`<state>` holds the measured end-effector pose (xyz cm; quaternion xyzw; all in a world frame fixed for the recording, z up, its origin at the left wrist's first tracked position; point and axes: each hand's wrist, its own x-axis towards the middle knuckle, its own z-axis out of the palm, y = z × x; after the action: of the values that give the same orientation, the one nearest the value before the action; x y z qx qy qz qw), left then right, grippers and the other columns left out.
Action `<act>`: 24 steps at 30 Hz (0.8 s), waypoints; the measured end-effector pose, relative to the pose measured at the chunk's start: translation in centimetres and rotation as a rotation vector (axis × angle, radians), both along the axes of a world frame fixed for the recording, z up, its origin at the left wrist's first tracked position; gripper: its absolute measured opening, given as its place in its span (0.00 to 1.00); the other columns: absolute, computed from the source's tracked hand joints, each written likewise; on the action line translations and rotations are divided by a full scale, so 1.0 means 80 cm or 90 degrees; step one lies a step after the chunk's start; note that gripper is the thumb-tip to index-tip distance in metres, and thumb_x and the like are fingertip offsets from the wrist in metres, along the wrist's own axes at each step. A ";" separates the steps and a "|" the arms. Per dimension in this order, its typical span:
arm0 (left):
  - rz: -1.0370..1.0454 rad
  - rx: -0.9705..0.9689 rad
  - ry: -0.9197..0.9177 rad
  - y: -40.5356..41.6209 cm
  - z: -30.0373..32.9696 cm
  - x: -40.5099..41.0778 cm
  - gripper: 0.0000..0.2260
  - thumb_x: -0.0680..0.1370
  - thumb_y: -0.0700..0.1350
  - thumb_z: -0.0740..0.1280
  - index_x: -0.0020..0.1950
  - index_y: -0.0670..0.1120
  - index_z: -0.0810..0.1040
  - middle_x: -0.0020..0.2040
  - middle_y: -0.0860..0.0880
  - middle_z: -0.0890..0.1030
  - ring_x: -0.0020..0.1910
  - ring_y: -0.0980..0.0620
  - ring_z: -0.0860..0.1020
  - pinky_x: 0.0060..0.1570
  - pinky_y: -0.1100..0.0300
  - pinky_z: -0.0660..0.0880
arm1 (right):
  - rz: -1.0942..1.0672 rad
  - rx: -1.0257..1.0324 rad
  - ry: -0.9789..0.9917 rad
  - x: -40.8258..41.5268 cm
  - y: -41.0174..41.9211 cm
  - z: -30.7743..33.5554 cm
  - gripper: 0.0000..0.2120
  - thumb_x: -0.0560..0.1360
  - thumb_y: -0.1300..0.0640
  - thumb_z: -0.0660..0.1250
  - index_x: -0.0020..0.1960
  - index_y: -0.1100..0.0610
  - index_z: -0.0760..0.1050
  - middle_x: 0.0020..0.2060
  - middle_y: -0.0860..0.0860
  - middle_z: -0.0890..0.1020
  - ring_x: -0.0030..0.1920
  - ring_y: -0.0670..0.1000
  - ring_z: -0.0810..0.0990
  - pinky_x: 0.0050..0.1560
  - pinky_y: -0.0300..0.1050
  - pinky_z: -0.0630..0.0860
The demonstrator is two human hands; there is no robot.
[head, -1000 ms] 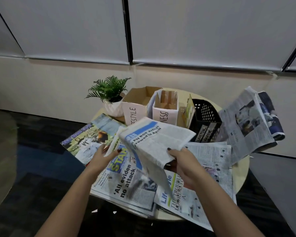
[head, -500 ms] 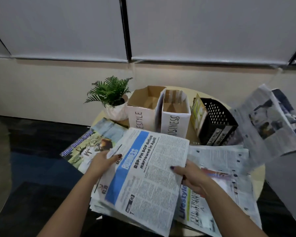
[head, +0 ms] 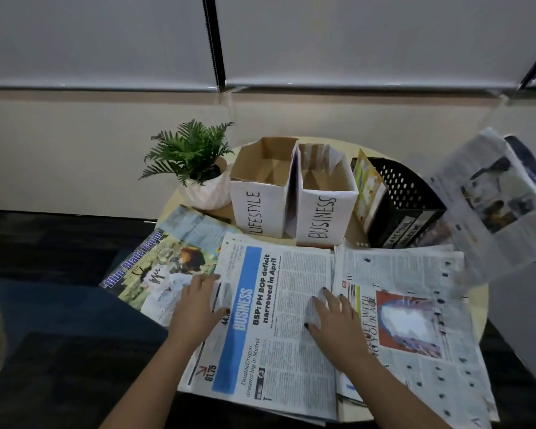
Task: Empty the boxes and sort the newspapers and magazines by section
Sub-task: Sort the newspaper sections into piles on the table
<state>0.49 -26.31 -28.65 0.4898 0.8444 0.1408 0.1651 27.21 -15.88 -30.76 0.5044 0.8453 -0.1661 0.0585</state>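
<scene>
The thin, creased business newspaper point(head: 276, 329) is lying flat on the round, pale desk point(head: 480, 308), its near edge overhanging the rim. The left hand point(head: 195, 308) is pressing its left margin and the right hand point(head: 334, 326) is spreading over its right edge, fingers released and straight. Behind are sitting the open cardboard LIFESTYLE box point(head: 260, 196) and BUSINESS box point(head: 324, 209), touching. A glossy magazine point(head: 158, 270) is jutting off the left edge.

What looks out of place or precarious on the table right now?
The newspaper on the right hangs past the table edge and looks ready to slide off. A magazine overhangs the left edge too. Both labelled boxes, LIFESTYLE and BUSINESS, look empty.
</scene>
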 end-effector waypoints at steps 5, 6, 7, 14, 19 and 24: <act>-0.239 -0.225 0.058 0.005 -0.012 0.020 0.30 0.79 0.62 0.58 0.78 0.58 0.53 0.79 0.56 0.50 0.77 0.50 0.52 0.75 0.45 0.50 | 0.018 -0.051 -0.068 0.008 -0.005 -0.017 0.30 0.81 0.39 0.47 0.79 0.46 0.41 0.78 0.48 0.38 0.77 0.60 0.38 0.75 0.60 0.39; -0.238 -0.257 0.058 0.008 -0.013 0.023 0.30 0.79 0.62 0.57 0.79 0.58 0.51 0.80 0.56 0.48 0.78 0.50 0.51 0.74 0.44 0.48 | 0.021 -0.066 -0.074 0.010 -0.002 -0.017 0.30 0.81 0.40 0.47 0.79 0.46 0.40 0.78 0.47 0.37 0.77 0.60 0.37 0.74 0.60 0.38; -0.237 -0.281 0.067 0.011 -0.012 0.025 0.30 0.79 0.62 0.56 0.79 0.57 0.50 0.80 0.55 0.48 0.78 0.49 0.51 0.74 0.44 0.48 | 0.026 -0.085 -0.079 0.012 0.003 -0.015 0.30 0.81 0.40 0.47 0.79 0.45 0.40 0.78 0.47 0.37 0.77 0.60 0.36 0.74 0.61 0.38; -0.261 -0.262 0.130 0.066 0.027 0.049 0.24 0.79 0.62 0.56 0.71 0.51 0.67 0.71 0.50 0.69 0.69 0.46 0.67 0.67 0.50 0.66 | -0.045 -0.078 0.085 0.031 0.037 0.048 0.22 0.80 0.47 0.56 0.72 0.52 0.67 0.75 0.49 0.62 0.76 0.53 0.56 0.75 0.51 0.53; -0.288 -0.090 0.084 0.130 0.067 0.125 0.26 0.79 0.63 0.56 0.75 0.53 0.64 0.74 0.53 0.65 0.72 0.50 0.64 0.69 0.55 0.64 | -0.117 0.122 0.209 0.102 0.079 0.118 0.15 0.79 0.53 0.59 0.64 0.54 0.75 0.66 0.49 0.73 0.68 0.51 0.67 0.67 0.45 0.65; -0.368 0.053 0.034 0.200 0.114 0.241 0.24 0.79 0.61 0.59 0.73 0.53 0.67 0.71 0.53 0.69 0.70 0.52 0.65 0.68 0.57 0.63 | -0.114 0.336 0.211 0.184 0.121 0.182 0.10 0.77 0.58 0.63 0.56 0.58 0.78 0.60 0.52 0.77 0.66 0.54 0.71 0.61 0.50 0.73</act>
<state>19.74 -10.33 -19.51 0.7199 0.6674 0.1097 0.1557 41.92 -6.19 -16.19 0.5403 0.8097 -0.0258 -0.2276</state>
